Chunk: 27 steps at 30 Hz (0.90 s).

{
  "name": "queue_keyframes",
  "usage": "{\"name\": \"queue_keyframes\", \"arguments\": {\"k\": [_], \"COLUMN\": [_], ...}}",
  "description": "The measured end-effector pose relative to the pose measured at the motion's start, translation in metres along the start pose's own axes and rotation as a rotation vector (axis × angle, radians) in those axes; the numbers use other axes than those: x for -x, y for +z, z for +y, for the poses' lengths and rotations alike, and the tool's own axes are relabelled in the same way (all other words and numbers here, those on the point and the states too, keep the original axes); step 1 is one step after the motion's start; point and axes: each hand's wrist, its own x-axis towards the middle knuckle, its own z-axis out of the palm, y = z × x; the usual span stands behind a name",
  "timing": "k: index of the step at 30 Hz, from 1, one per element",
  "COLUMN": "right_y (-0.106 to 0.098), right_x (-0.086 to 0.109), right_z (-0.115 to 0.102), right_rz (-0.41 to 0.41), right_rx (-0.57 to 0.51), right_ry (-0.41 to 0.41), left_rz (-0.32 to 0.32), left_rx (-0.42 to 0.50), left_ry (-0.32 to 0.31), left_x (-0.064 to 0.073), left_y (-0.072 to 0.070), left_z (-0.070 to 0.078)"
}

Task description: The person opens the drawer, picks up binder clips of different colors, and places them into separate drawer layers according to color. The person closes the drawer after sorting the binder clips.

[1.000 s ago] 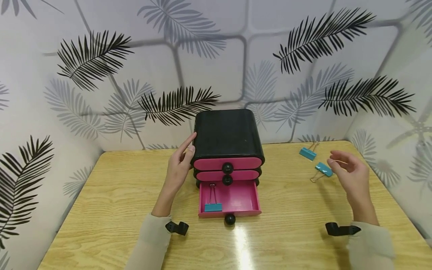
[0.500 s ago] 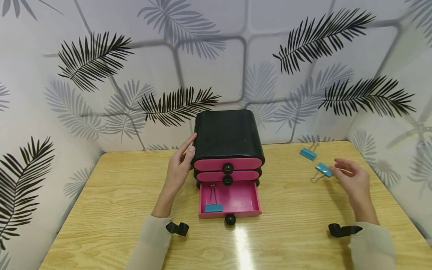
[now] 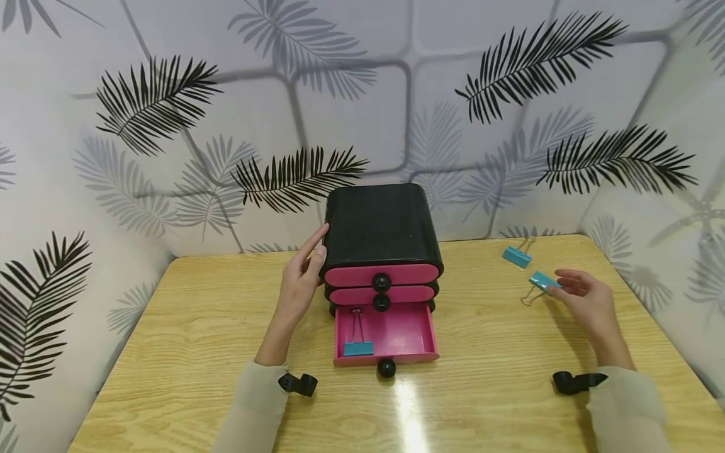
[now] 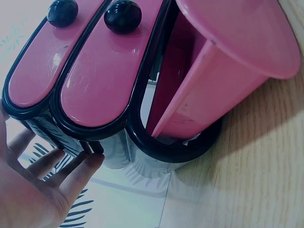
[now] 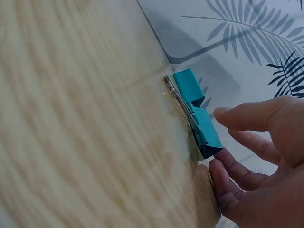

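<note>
My left hand [image 3: 300, 274] rests against the left side of a small black drawer cabinet [image 3: 382, 223] with pink drawer fronts, its fingers spread along the side, as the left wrist view also shows. The bottom drawer [image 3: 404, 330] is pulled out, and a teal binder clip [image 3: 359, 348] lies at its front left. At the right, my right hand [image 3: 589, 302] is low beside a second teal binder clip [image 3: 542, 280]. In the right wrist view, its thumb and fingertips are right at the body of that binder clip [image 5: 208, 133], apart from each other.
Just behind the nearer clip lies another teal binder clip [image 3: 517, 257], its handles toward the wall. The wooden table [image 3: 192, 352] meets a leaf-patterned wall [image 3: 362, 113] at the back. Black round knobs [image 3: 386, 368] stick out from the drawers.
My right hand has come down and slightly left, up to the nearer binder clip, with its thumb now overlapping the clip. The left hand and the drawers stay as they were.
</note>
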Motion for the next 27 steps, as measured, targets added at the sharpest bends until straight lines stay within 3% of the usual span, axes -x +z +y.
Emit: {"name": "queue_keyframes", "arguments": {"k": [14, 21, 27], "right_y": [0.0062, 0.0053, 0.0049], "right_x": [-0.0052, -0.006, -0.0044], "right_z": [0.0002, -0.0009, -0.0027], "right_rz": [-0.043, -0.033, -0.042], "right_rx": [0.166, 0.279, 0.308], "right_ry": [0.014, -0.029, -0.041], "left_rz": [0.006, 0.003, 0.004], "left_rx": [-0.011, -0.008, -0.014], "left_ry": [0.007, 0.005, 0.001], "left_x": [0.0005, -0.0003, -0.0002], "left_y": [0.0013, 0.0007, 0.0007], "left_z": [0.0011, 0.0006, 0.0008]}}
